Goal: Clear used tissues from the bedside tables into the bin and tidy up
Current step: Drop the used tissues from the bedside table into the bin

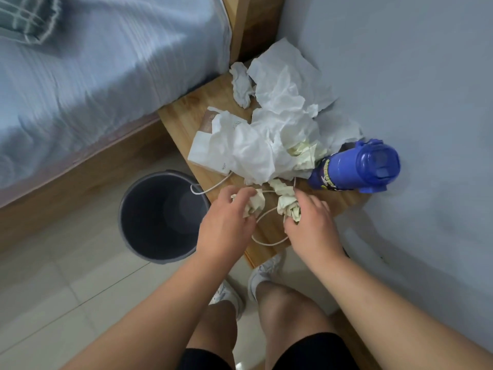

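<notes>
A wooden bedside table (pixel 184 116) is covered with crumpled white tissues (pixel 282 102) and some cream-coloured ones (pixel 304 153). My left hand (pixel 226 222) is closed around a crumpled cream tissue (pixel 254 205) at the table's near end. My right hand (pixel 312 225) grips another cream tissue wad (pixel 289 208) beside it. A dark round bin (pixel 160 217) stands on the floor, just left of the table and of my left hand; it looks empty.
A blue bottle (pixel 357 166) lies on the table by the wall. A white tissue pack (pixel 205 150) sits under the pile. A white cable (pixel 266 236) loops across the table's near edge. The bed (pixel 93 76) is to the left, the wall to the right.
</notes>
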`<action>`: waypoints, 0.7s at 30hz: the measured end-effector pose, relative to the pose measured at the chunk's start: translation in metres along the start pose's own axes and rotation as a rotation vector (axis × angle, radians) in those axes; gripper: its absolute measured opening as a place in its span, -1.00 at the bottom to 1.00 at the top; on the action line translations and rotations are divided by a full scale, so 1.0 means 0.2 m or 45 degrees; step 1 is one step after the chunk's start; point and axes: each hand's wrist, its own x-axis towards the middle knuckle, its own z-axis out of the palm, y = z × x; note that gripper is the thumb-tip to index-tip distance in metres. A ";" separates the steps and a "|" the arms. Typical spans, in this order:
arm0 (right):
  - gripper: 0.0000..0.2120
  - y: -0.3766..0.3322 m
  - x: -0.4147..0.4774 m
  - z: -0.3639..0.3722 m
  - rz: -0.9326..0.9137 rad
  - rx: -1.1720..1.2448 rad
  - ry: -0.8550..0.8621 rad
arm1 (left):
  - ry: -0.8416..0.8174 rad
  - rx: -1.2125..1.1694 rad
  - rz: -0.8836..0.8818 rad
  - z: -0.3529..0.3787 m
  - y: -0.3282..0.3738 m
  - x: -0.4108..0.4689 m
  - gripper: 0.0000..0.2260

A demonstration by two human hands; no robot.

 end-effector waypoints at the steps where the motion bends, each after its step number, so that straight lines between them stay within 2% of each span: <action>1: -0.44 0.00 -0.01 -0.02 0.013 0.019 -0.007 | 0.004 -0.041 -0.030 -0.02 0.00 -0.03 -0.60; 7: -0.48 -0.12 -0.20 -0.19 0.114 0.105 -0.061 | 0.072 -0.417 -0.263 -0.30 -0.08 -0.30 -0.65; 9: -0.50 -0.18 -0.25 -0.21 0.117 0.150 -0.062 | 0.142 -0.610 -0.383 -0.37 -0.16 -0.38 -0.66; 14: -0.40 -0.39 -0.23 -0.15 0.124 0.331 -0.100 | 0.304 -0.939 -0.669 -0.44 -0.48 -0.53 -0.70; 18: -0.47 -0.55 -0.20 0.00 -0.017 0.409 -0.157 | 0.389 -1.090 -0.785 -0.41 -0.69 -0.56 -0.74; 21: -0.42 -0.67 -0.24 0.17 -0.136 0.438 -0.271 | 0.445 -1.163 -0.862 -0.36 -0.82 -0.57 -0.73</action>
